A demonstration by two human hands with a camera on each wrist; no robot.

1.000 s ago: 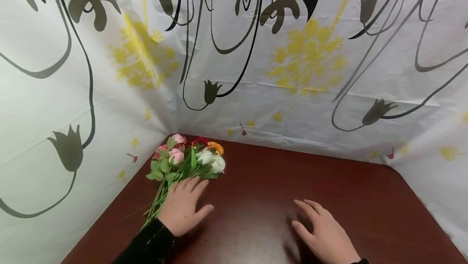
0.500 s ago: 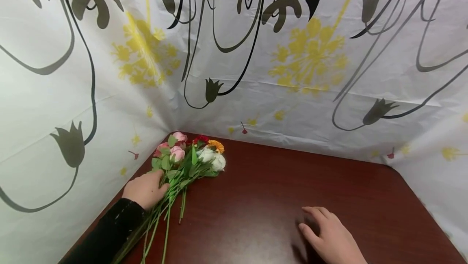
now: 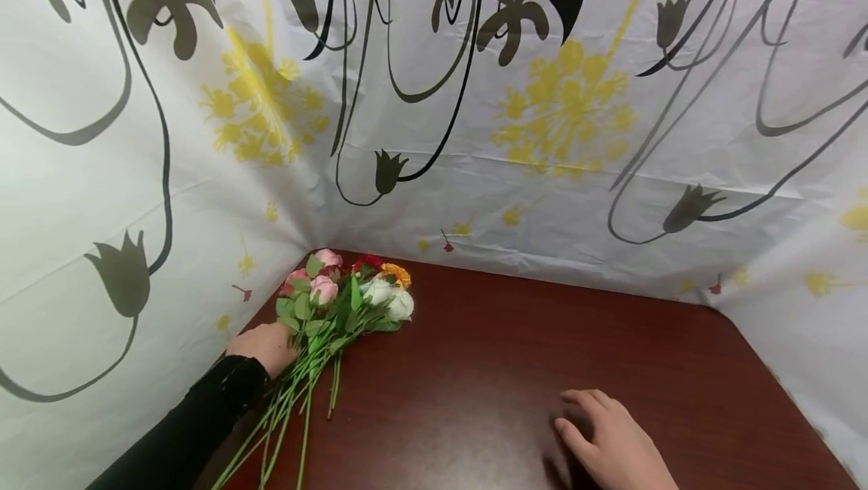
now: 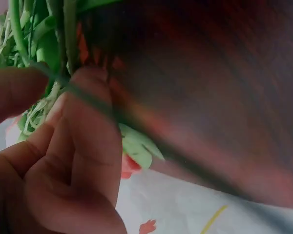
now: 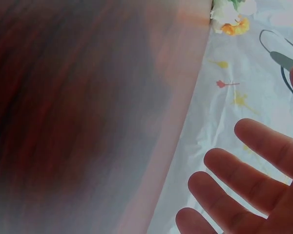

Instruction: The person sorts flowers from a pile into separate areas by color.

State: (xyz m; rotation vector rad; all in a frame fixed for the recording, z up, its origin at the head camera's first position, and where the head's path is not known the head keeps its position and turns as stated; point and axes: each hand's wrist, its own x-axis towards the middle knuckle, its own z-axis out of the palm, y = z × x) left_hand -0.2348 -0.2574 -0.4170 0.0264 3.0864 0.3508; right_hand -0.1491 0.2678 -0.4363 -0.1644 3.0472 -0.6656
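Observation:
A bunch of artificial flowers [image 3: 346,294] in pink, red, orange and white lies at the table's far left corner. Its long green stems [image 3: 308,381] fan out toward the near edge. My left hand [image 3: 264,347] is at the left side of these stems, below the pink roses [image 3: 324,290]. In the left wrist view its fingers [image 4: 90,117] are curled, and one flower stem [image 4: 156,141] crosses between thumb and forefinger; the exact contact is blurred. My right hand [image 3: 613,441] is over the table at the near right, fingers relaxed and holding nothing.
The dark red-brown wooden table [image 3: 502,339] has a rounded far right corner. White cloth [image 3: 461,196] printed with grey and yellow flowers hangs behind it and along both sides.
My left hand moved left from above the stems to their left side, and its thumb has gone from sight in the head view. The right hand shifted slightly right and nearer.

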